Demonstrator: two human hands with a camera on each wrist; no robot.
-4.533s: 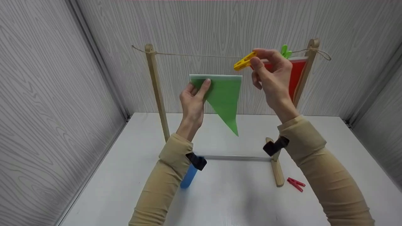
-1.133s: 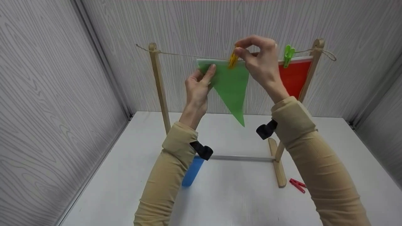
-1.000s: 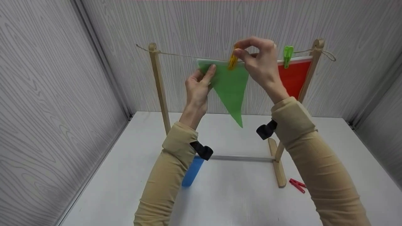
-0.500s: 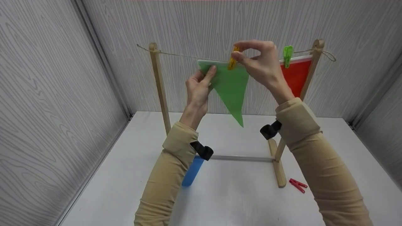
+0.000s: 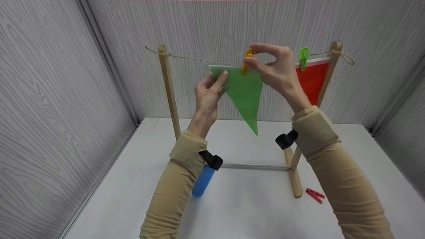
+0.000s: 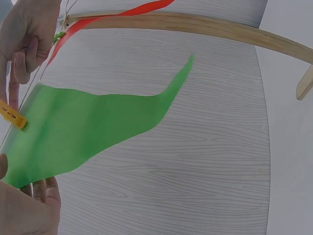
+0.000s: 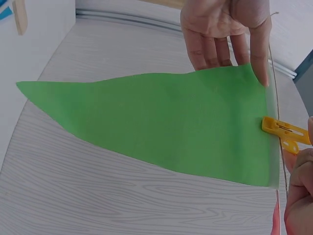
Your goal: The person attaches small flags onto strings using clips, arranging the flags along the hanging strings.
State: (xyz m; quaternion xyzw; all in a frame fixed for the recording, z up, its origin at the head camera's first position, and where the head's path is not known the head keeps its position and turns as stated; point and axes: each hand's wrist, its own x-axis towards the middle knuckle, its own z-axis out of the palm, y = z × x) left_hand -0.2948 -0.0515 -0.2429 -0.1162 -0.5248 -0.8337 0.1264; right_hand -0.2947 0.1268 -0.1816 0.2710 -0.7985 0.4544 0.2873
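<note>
— Where is the green flag [image 5: 244, 89]?

— Up at the string [image 5: 199, 59], its top edge along the line, between the left post [image 5: 168, 89] and the red flag [image 5: 310, 81]. The left hand [image 5: 207, 94] pinches its upper left corner, thumb in front and fingers behind.

— And the right hand [image 5: 277, 71]?

— Thumb and forefinger are closed on the yellow clothespin [image 5: 246, 61], which sits over the flag's top edge at the string (whether its jaws bite fully, I cannot tell).

— Anything else?

— A green clothespin [image 5: 303, 57] holds the red flag. On the table [image 5: 252, 205] lie a red clothespin [image 5: 314, 195] by the stand's right foot [image 5: 294, 181] and something blue [image 5: 202, 181], half hidden under the left sleeve.
</note>
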